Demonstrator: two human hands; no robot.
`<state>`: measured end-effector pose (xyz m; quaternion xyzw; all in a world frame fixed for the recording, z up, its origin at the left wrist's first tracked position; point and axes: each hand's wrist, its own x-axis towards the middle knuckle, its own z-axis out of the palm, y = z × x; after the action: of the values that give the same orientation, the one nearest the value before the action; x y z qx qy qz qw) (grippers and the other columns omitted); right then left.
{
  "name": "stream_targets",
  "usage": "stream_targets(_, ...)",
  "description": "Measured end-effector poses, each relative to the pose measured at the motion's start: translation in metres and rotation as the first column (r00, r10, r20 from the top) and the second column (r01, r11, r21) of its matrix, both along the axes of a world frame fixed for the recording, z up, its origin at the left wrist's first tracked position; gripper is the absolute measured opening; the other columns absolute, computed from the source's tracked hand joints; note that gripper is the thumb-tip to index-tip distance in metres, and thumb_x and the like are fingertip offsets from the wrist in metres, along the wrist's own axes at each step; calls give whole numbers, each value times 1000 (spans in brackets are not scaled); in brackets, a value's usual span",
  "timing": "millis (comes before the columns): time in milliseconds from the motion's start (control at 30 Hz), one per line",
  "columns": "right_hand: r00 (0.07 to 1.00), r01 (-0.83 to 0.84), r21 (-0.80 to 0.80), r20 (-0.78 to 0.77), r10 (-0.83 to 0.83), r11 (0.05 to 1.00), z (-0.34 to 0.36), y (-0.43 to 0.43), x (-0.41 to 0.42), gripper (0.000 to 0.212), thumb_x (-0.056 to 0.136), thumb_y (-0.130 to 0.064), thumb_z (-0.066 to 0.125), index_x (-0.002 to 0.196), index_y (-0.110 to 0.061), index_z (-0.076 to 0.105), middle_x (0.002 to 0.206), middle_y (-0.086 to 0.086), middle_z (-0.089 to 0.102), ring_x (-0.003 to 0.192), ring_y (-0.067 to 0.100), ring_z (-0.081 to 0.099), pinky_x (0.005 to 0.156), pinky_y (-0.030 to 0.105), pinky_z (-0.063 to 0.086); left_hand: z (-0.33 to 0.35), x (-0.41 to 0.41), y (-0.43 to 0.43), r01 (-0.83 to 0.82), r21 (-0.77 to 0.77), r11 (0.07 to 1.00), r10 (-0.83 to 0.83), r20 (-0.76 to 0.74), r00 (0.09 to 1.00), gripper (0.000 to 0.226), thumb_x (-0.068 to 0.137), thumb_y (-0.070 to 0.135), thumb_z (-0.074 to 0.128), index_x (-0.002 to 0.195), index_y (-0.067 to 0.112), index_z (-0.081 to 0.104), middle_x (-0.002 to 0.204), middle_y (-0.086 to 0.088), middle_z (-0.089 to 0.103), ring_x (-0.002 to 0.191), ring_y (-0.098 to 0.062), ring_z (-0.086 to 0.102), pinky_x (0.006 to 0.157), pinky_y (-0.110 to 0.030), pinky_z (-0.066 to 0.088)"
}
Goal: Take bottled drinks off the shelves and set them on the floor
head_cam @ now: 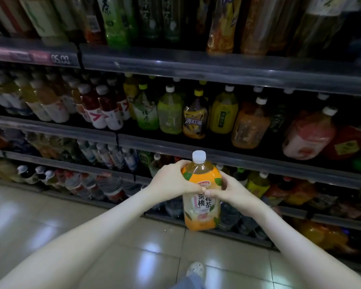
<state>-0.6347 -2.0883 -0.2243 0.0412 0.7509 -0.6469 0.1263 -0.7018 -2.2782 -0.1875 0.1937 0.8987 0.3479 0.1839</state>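
A large orange-labelled tea bottle (200,197) with a white cap hangs upright in the air in front of the shelves, above the tiled floor (92,236). My left hand (171,178) grips its upper left side, fingers curled round the shoulder. My right hand (229,190) grips its right side, and the two thumbs meet on the label. Behind it the shelves (217,149) hold several rows of bottled drinks (169,113).
Dark shelf rails run across the view at several heights, with a price strip (59,58) at the upper left. Water bottles (104,186) fill the lowest row. My shoe (195,269) stands on the glossy tiles near the bottom edge.
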Motion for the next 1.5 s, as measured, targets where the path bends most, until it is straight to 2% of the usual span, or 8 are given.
stream_targets(200,994,111,-176,37,-106,978,-7,-25,62,60,56,-41,79,108,-16,62,98,-5,75,90,13,71,66,19,53,-11,45,-28,94,124,988,-123,245,962,105,50,66,81,140,38,35,131,13,56,114,-2,57,99,-31,48)
stream_targets(333,990,135,-177,69,-125,975,-18,-43,82,66,55,-49,80,112,-20,63,107,-1,73,101,19,69,82,33,56,-16,67,-46,134,53,990,-143,249,958,83,57,57,83,126,38,41,118,16,62,106,0,61,95,-31,52)
stream_targets(500,999,36,-58,8,-35,998,-10,-50,88,79,61,-55,79,130,-33,47,124,-7,62,113,9,60,99,35,49,-18,77,-60,126,49,991,-132,176,975,84,57,52,84,128,34,43,114,13,65,103,0,62,92,-31,53)
stream_targets(667,972,169,361,-217,-94,917,2,-65,72,43,80,-52,68,115,-31,53,104,-8,41,109,11,43,89,27,42,-21,75,-66,189,-5,982,-187,123,975,83,64,42,85,132,30,39,105,16,66,95,4,62,85,-22,53)
stream_targets(967,973,231,424,-124,-197,876,-22,-100,9,24,88,-44,63,89,-24,49,84,-5,62,78,10,61,66,34,52,-69,13,-86,251,-123,960,-241,86,967,91,63,46,82,137,33,31,110,12,62,98,-9,60,77,-20,46)
stream_targets(1200,938,277,446,65,-339,851,-154,-141,-61,26,79,-28,69,81,-16,46,71,-2,59,65,12,53,55,26,40,-220,-71,-114,334,-137,932,-322,102,941,91,67,49,80,138,34,25,124,6,57,107,-17,57,82,-26,47)
stream_targets(1333,920,251,481,152,-362,840,-287,-168,-86,26,73,-20,70,78,-19,44,70,0,60,67,20,56,59,35,44,-355,-96,-134,270,-99,958,-249,180,952,90,76,33,78,148,28,24,145,0,43,125,-21,46,84,-8,28)
stream_targets(1500,881,214,529,258,-396,821,-479,-190,-97,22,78,-20,66,81,-21,44,76,0,60,74,23,56,55,31,38,-527,-88,-155,99,-88,991,-68,305,950,76,85,26,70,148,24,28,149,-1,39,130,-21,44,90,-11,27)
